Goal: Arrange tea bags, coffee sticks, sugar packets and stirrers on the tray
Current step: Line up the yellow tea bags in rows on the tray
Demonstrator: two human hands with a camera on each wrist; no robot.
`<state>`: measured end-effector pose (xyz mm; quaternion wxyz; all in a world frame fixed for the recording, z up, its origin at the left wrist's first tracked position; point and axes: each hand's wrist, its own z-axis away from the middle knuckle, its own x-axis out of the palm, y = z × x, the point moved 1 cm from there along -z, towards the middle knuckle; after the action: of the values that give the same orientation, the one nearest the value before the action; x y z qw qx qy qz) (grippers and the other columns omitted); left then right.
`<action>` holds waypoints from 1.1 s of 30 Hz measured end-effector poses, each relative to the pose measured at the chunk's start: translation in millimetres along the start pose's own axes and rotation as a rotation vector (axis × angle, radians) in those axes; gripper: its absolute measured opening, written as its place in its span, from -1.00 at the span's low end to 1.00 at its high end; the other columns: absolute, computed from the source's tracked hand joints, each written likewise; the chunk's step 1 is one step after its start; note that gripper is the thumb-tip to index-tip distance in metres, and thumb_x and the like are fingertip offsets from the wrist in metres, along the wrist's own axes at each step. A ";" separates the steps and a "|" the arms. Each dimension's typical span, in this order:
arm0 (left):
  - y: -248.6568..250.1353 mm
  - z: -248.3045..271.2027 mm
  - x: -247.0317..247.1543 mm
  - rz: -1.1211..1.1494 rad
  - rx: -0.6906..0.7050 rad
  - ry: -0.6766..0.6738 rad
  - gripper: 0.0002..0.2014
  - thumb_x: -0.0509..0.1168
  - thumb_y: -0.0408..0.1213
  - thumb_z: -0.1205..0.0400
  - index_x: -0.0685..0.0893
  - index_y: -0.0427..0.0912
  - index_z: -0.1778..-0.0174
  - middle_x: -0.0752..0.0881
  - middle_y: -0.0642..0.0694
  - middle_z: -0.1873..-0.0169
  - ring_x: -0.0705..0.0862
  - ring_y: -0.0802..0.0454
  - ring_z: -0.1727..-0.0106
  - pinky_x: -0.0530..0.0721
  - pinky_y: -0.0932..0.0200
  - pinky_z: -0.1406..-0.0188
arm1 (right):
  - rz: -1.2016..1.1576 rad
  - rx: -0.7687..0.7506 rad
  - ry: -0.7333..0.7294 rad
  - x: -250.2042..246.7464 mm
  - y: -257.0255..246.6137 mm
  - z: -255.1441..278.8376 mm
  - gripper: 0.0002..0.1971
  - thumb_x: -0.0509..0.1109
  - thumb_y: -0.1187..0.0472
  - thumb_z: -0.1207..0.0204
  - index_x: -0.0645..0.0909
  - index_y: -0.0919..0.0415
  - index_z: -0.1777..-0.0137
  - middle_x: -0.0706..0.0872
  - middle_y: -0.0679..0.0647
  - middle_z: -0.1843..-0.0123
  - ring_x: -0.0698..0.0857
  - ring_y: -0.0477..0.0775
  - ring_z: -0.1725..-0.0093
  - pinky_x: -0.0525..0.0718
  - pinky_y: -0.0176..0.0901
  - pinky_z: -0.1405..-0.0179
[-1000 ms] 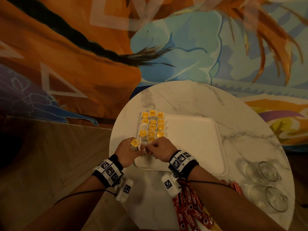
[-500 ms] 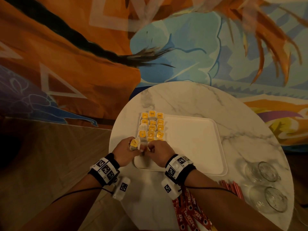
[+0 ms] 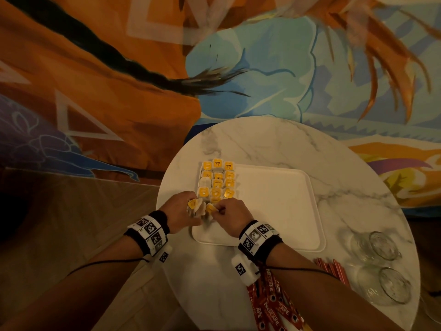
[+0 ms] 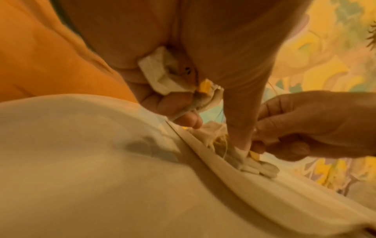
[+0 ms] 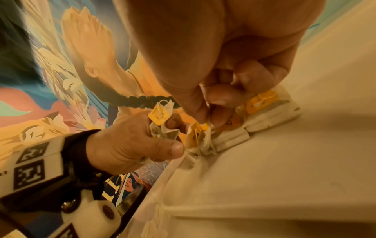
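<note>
- The tea bags (image 3: pixel 217 181), soft white paper pouches with square yellow tags, are lying in three tidy rows along the left side of the tray (image 3: pixel 274 204), reaching its far left corner.
- The left hand (image 3: pixel 177 210) is curling its fingers round a crumpled bunch of tea bags (image 5: pixel 162 127) just over the tray's left rim, one yellow tag sticking up from the bunch.
- The right hand (image 3: pixel 232 215) is pinching a single tea bag (image 5: pixel 198 135) between thumb and fingertips, lowering against the near end of the rows, its thin string trailing down.
- The tray is a smooth cream rectangle with rounded corners and a raised lip; its whole right part and near strip are lying bare.
- The round table (image 3: pixel 250 139) is showing a white marble top with grey veins, and the tray is sitting near its left edge.
- Red coffee sticks (image 3: pixel 274 309) are lying under the right forearm, near the table's front edge.
- Two clear glasses (image 3: pixel 379 263) are lying on their sides at the table's right edge.
</note>
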<state>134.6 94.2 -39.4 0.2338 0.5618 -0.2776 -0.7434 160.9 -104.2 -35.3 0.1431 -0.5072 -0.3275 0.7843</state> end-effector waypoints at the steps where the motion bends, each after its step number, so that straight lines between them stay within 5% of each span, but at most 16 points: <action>1: 2.1 -1.8 1.4 -0.003 0.010 -0.005 -0.58 0.68 -0.11 -0.32 0.51 0.23 0.22 0.60 0.18 0.22 0.59 0.26 0.21 0.44 0.38 0.29 | -0.003 -0.001 0.003 -0.1 -0.2 -0.4 -0.83 0.43 0.05 -0.56 0.81 0.06 0.13 0.82 0.00 0.21 0.74 0.05 0.16 0.73 0.00 0.09; 6: -0.8 -9.8 8.5 0.050 0.001 0.039 -0.67 0.59 -0.20 -0.46 0.55 0.24 0.16 0.69 0.16 0.20 0.67 0.18 0.16 0.56 0.30 0.18 | -0.005 -0.010 0.006 -2.3 0.5 -1.1 -0.84 0.42 0.07 -0.56 0.78 0.05 0.20 0.79 -0.01 0.24 0.71 0.04 0.20 0.68 -0.05 0.16; 9: -4.5 -14.8 5.6 0.051 -0.020 0.079 -0.68 0.54 -0.22 -0.52 0.51 0.21 0.24 0.66 0.14 0.29 0.63 0.23 0.25 0.48 0.39 0.31 | -0.001 -0.017 0.020 -6.0 3.2 -1.4 -0.82 0.41 0.08 -0.55 0.74 0.08 0.25 0.76 0.00 0.29 0.68 0.06 0.23 0.63 -0.07 0.22; 15: -10.6 -29.3 -7.5 0.180 -0.013 0.108 -0.74 0.58 -0.40 -0.44 0.66 -0.04 0.13 0.76 -0.01 0.21 0.72 0.09 0.19 0.66 0.13 0.17 | -0.002 -0.082 0.031 -18.9 6.3 1.6 -0.83 0.44 0.03 -0.58 0.77 0.09 0.15 0.77 -0.03 0.23 0.70 0.02 0.19 0.64 -0.08 0.15; 18: -9.0 -33.4 -10.0 0.314 -0.013 0.048 -0.74 0.57 -0.47 -0.46 0.75 -0.04 0.09 0.82 0.09 0.21 0.75 0.30 0.18 0.67 0.29 0.10 | 0.023 -0.172 -0.008 -28.1 3.2 7.1 -0.74 0.42 -0.12 -0.60 0.79 0.04 0.10 0.79 -0.08 0.18 0.72 -0.03 0.15 0.66 -0.11 0.10; 20: -9.7 -37.0 -9.4 0.400 -0.044 0.006 -0.75 0.56 -0.50 -0.47 0.79 -0.06 0.08 0.85 0.12 0.23 0.78 0.27 0.16 0.67 0.36 0.09 | 0.047 -0.222 -0.080 -33.4 1.4 10.2 -0.71 0.40 -0.17 -0.60 0.79 0.02 0.11 0.78 -0.14 0.20 0.70 -0.09 0.17 0.65 -0.15 0.10; 27: -6.3 -48.0 -10.8 0.242 -0.112 0.020 -0.70 0.55 -0.40 -0.49 0.65 -0.02 0.45 0.66 0.15 0.60 0.58 0.33 0.52 0.46 0.49 0.49 | 0.117 -0.303 -0.299 -30.2 -9.9 5.5 -0.78 0.46 -0.06 -0.59 0.83 0.05 0.03 0.79 -0.11 0.16 0.71 -0.08 0.15 0.69 -0.13 0.05; 33: -14.8 -56.8 -15.7 0.119 -0.132 0.023 -0.64 0.54 -0.29 -0.49 0.55 -0.06 0.56 0.56 -0.02 0.56 0.51 0.09 0.47 0.47 0.16 0.40 | 0.234 -0.191 -0.233 -12.2 -20.4 -18.0 -0.75 0.38 -0.08 -0.63 0.83 0.00 -0.02 0.84 -0.05 0.05 0.75 0.00 0.04 0.73 0.00 -0.01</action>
<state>193.0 106.9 -50.5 0.3171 0.5363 -0.2583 -0.7383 180.1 -89.1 -18.2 -0.0368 -0.4587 -0.3535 0.8144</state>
